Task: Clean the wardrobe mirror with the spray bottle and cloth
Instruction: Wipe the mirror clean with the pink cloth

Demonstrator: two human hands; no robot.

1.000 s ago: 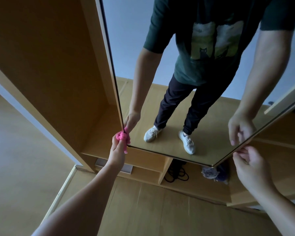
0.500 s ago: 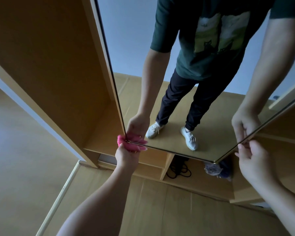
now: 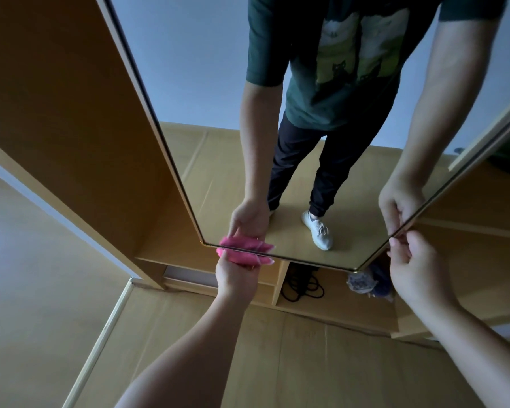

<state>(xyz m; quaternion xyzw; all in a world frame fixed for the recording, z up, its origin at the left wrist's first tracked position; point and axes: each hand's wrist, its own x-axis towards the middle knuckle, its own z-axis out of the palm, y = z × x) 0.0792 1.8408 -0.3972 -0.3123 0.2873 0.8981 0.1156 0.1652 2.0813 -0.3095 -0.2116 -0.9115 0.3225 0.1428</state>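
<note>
Since a second ago, the cloth (image 3: 243, 255) has slid off the lower left corner of the mirror (image 3: 206, 83) and onto its bottom edge, a little to the right; the right hand (image 3: 415, 266) has come up to the frame's right side and met the glass edge there.

Now the left hand (image 3: 236, 275) grips the pink cloth, bunched, fingers curled round it; the wad is wrapped over the bottom rim at lower centre, so it likely wipes rim and glass together. The right hand pinches the mirror's right edge just above its lower right corner, fingers narrow on the rim; my guess is that it steadies the door against the push of the wiping.

By count: one mirror, one cloth, two hands, each doubled as a reflection; no bottle shows anywhere, so spraying seems done or set aside. Under the mirror, on the wardrobe (image 3: 71, 113) shelf, lie one coil of black cable (image 3: 302, 285) and one dark bundle (image 3: 365, 282), too dim to name.
</note>
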